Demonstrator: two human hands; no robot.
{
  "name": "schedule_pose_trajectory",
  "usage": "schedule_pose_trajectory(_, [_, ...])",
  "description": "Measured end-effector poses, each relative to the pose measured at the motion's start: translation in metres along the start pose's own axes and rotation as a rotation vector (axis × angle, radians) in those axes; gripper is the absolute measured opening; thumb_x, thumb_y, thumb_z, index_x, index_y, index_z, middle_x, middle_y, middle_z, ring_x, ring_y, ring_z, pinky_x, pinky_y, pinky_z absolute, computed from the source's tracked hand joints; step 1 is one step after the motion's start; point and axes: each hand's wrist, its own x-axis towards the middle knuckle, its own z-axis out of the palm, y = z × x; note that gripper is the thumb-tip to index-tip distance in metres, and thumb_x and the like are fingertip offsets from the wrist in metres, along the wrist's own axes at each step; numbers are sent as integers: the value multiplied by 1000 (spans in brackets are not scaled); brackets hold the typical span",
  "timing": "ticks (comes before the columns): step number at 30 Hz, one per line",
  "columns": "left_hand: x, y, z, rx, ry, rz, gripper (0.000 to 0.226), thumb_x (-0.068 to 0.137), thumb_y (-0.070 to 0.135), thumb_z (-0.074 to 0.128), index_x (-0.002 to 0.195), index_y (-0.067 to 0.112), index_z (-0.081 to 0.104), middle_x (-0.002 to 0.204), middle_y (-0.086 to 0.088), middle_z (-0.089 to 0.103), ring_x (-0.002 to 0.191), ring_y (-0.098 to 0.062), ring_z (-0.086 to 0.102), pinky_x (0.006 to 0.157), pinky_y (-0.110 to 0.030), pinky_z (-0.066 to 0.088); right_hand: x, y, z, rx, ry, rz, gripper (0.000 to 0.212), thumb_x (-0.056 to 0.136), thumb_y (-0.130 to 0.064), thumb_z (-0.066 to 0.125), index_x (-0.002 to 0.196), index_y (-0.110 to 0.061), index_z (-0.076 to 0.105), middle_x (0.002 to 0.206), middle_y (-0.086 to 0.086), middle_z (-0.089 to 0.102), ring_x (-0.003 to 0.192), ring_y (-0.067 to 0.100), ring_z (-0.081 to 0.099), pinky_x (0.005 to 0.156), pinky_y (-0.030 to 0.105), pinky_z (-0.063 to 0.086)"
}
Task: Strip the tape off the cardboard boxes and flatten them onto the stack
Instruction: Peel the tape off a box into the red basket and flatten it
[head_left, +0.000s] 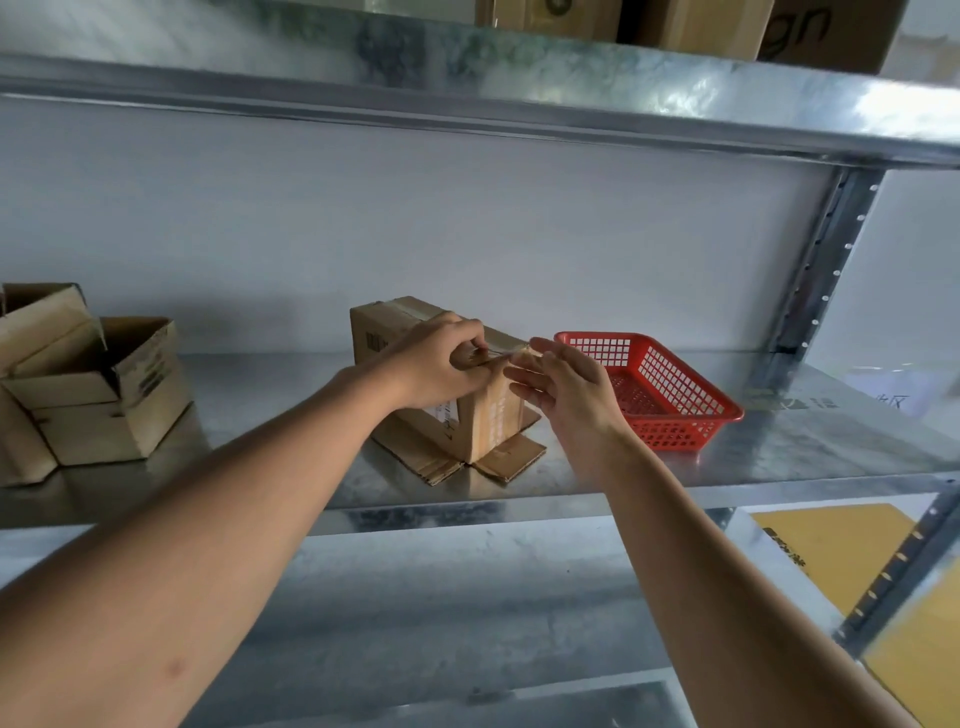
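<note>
Head view, middle shelf.

Item: cardboard box (483, 415), one, centre of the metal shelf (779, 431). It stands with its bottom flaps splayed flat on the shelf, which likely keeps it steady while you work the top. Tape runs along its top face.

Item: your left hand (441, 364), one. Fingers curl and pinch the tape (493, 355) at the near end of the box top; judged purpose, to lift a strip end and peel it. The tape is thin and glossy, so how far it has lifted is hard to tell.

Item: your right hand (566, 384), one. Fingers straight and relaxed, holding nothing, just beside the box's right side; whether it touches the cardboard cannot be told. Judged role: bracing the box against the pull.

Item: red basket (691, 431), one, just right of the box, probably there to take stripped tape.

Item: open boxes (98, 395), far left, at least two, unflattened, well apart from the one in hand.

Item: further cartons (691, 21), upper shelf, two or more, cropped.

Item: yellow sheets (831, 551), lower right, count unclear.
</note>
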Motion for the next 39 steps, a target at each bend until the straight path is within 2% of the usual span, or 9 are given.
schedule_pose_trajectory(5, [6, 5, -4, -25, -18, -15, 31, 83, 59, 63, 103, 36, 57, 112, 10, 51, 105, -13, 56, 92, -43, 53, 3, -9, -6, 143, -97, 4, 33, 105, 4, 48, 137, 9, 48, 123, 27, 69, 115, 34, 70, 105, 44, 54])
schedule_pose_trajectory(8, [9, 8, -4, -41, -48, -51, 45, 76, 59, 57, 118, 42, 56, 123, 8, 51, 114, -17, 56, 98, -46, 52, 9, -15, -9, 238, -210, -1, 38, 97, 14, 54, 135, 11, 50, 127, 29, 67, 121, 36, 67, 107, 41, 53])
schedule_pose_trajectory(12, [15, 12, -10, -337, 12, -75, 30, 106, 26, 50, 130, 30, 67, 134, 8, 61, 129, -12, 53, 109, -33, 41, 25, -19, -10, 163, -193, -30, 26, 101, 10, 51, 125, 12, 61, 115, 28, 72, 111, 33, 72, 95, 35, 59])
schedule_pose_trajectory(17, [19, 14, -10, -409, 67, -138, 32, 104, 41, 58, 123, 21, 73, 119, 11, 66, 121, -10, 58, 97, -24, 45, 37, -14, -9, 13, -213, -79, 17, 100, 2, 59, 111, 1, 73, 98, 19, 78, 91, 25, 77, 82, 28, 62])
schedule_pose_trajectory(22, [21, 9, -4, -315, 94, -101, 35, 91, 39, 76, 122, 22, 75, 128, 10, 62, 120, -5, 56, 107, -28, 42, 48, -6, -11, -34, -268, -80, 18, 97, -1, 64, 112, 2, 74, 101, 14, 79, 93, 22, 76, 85, 27, 61])
schedule_pose_trajectory(26, [23, 9, 1, -279, 181, -95, 37, 81, 38, 85, 113, 19, 79, 123, 9, 63, 110, 7, 55, 93, -7, 41, 51, -2, -8, -15, -307, -42, 17, 96, -1, 65, 110, 1, 75, 107, 16, 78, 102, 27, 76, 92, 32, 61])
schedule_pose_trajectory(32, [28, 15, 9, -328, 218, -105, 13, 88, 30, 81, 94, 42, 78, 141, 8, 58, 135, -10, 47, 116, -41, 40, 52, -19, -9, -66, -187, 47, 39, 91, -2, 74, 127, -13, 63, 92, 19, 79, 88, 28, 79, 77, 28, 63])
schedule_pose_trajectory(36, [34, 12, 12, -330, 237, -109, 15, 90, 25, 79, 105, 25, 83, 142, 7, 58, 136, -12, 48, 116, -46, 42, 53, -23, -7, -261, -92, 20, 30, 88, -16, 83, 108, 2, 69, 80, 15, 78, 73, 31, 78, 74, 47, 65])
schedule_pose_trajectory(39, [35, 8, 14, -302, 233, -102, 15, 90, 24, 79, 105, 24, 83, 138, 6, 62, 131, -13, 53, 114, -45, 43, 57, -21, -4, -643, -36, -163, 29, 87, -39, 83, 86, -11, 77, 64, 3, 74, 56, 20, 74, 60, 38, 64])
